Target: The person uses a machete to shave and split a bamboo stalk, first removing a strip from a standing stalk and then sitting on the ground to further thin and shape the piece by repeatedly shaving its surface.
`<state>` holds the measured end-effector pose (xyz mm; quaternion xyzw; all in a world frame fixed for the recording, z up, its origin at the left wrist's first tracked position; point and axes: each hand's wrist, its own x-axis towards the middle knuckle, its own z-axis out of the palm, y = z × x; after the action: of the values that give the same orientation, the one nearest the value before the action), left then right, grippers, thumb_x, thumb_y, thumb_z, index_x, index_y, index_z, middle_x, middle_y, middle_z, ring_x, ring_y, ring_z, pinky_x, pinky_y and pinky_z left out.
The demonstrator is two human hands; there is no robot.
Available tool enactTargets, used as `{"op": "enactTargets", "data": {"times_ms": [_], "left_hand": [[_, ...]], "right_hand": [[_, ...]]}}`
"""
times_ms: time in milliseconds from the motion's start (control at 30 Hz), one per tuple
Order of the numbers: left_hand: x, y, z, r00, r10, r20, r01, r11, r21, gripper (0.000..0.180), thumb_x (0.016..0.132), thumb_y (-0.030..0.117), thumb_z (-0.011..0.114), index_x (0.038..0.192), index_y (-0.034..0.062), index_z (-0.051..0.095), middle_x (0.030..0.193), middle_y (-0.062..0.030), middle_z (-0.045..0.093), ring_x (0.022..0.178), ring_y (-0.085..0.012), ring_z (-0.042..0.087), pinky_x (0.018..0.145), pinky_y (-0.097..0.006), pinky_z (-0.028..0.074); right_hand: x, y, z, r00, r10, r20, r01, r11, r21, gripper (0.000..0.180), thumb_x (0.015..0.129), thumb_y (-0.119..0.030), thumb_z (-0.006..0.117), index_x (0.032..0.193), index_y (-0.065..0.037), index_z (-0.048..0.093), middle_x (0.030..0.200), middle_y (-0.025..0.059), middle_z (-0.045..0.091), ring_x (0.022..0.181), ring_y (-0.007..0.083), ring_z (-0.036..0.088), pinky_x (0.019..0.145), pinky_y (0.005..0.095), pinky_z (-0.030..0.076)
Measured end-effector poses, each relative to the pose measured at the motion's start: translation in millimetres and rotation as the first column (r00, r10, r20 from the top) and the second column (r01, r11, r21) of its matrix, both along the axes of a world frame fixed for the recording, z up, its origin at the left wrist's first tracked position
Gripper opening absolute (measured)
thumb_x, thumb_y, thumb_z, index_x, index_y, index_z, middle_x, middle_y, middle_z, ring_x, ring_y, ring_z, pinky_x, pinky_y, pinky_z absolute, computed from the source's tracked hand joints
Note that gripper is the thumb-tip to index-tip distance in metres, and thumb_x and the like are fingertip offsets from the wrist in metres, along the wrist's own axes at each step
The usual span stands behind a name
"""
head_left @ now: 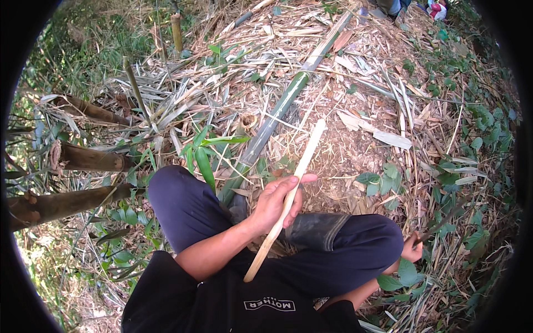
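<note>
My left hand (277,202) grips a pale split bamboo strip (305,158) between thumb and fingers, in front of my chest. The strip slants from my shirt up and to the right, and its far end looks freshly cut. Out beside my right knee, my right hand (411,248) is closed on the handle end of a long dark knife (444,225). Its blade points away to the upper right, low over the undergrowth, and its outline partly blends into the leaves. The two hands are well apart.
My legs are crossed, with a dark boot (313,230) showing. A long green bamboo pole (277,114) lies ahead on dry leaf litter. Cut bamboo stumps (94,158) stand at left; a green sprig (202,158) rises by my left knee. Parts of other people (436,10) show far right.
</note>
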<state>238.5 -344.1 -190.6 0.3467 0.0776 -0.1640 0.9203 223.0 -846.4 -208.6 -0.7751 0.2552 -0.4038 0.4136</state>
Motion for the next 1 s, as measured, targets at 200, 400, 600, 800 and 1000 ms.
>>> {"op": "enactTargets", "data": {"times_ms": [200, 400, 600, 800, 1000], "left_hand": [[-4, 5, -4, 0.998, 0.046, 0.046, -0.048, 0.998, 0.044, 0.042, 0.102, 0.016, 0.026, 0.134, -0.0014, 0.046, 0.052, -0.0062, 0.046, 0.035, -0.0127, 0.041, 0.036, -0.024, 0.041], [-7, -2, -4, 0.996, 0.025, 0.081, -0.031, 0.997, 0.073, 0.034, 0.1, 0.013, 0.027, 0.123, -0.0009, 0.048, 0.054, -0.007, 0.046, 0.035, -0.0129, 0.039, 0.037, -0.024, 0.041], [-5, -15, -8, 0.996, 0.044, 0.076, -0.047, 0.998, 0.039, 0.031, 0.1, 0.013, 0.029, 0.12, 0.0004, 0.048, 0.055, -0.0068, 0.047, 0.034, -0.0128, 0.039, 0.036, -0.025, 0.04], [22, -25, 19, 0.992, -0.104, 0.072, 0.091, 0.983, 0.159, 0.035, 0.107, 0.026, 0.03, 0.124, 0.0022, 0.048, 0.051, -0.0045, 0.044, 0.032, -0.0119, 0.038, 0.032, -0.023, 0.036], [30, -44, 14, 0.989, -0.119, 0.088, 0.094, 0.963, 0.251, 0.032, 0.107, 0.026, 0.031, 0.12, 0.0037, 0.05, 0.052, -0.0051, 0.044, 0.029, -0.011, 0.034, 0.03, -0.022, 0.033]], "right_hand": [[-14, 79, 83, 0.989, -0.136, -0.061, 0.124, 0.979, -0.165, 0.028, 0.092, -0.023, 0.068, 0.094, 0.005, 0.07, 0.073, 0.002, 0.063, 0.065, 0.0086, 0.054, 0.06, 0.023, 0.042], [-6, 129, 84, 0.989, -0.094, -0.115, 0.004, 0.791, -0.612, 0.019, 0.088, -0.019, 0.067, 0.079, -0.003, 0.066, 0.057, 0.0086, 0.048, 0.052, 0.013, 0.041, 0.05, 0.0334, 0.035], [8, 152, 110, 0.972, -0.006, -0.236, -0.18, 0.629, -0.757, 0.008, 0.073, -0.011, 0.066, 0.072, -0.005, 0.06, 0.064, 0.018, 0.055, 0.053, 0.0347, 0.054, 0.054, 0.0427, 0.043], [53, 139, 116, 0.979, 0.098, -0.177, -0.199, 0.614, -0.764, 0.005, 0.07, -0.009, 0.067, 0.072, -0.006, 0.063, 0.067, 0.016, 0.062, 0.059, 0.0364, 0.061, 0.056, 0.0415, 0.046], [57, 191, 60, 0.912, 0.309, -0.27, -0.41, 0.668, -0.621, 0.004, 0.068, -0.007, 0.067, 0.07, -0.005, 0.065, 0.062, 0.0135, 0.059, 0.056, 0.0327, 0.06, 0.054, 0.0381, 0.046]]}}
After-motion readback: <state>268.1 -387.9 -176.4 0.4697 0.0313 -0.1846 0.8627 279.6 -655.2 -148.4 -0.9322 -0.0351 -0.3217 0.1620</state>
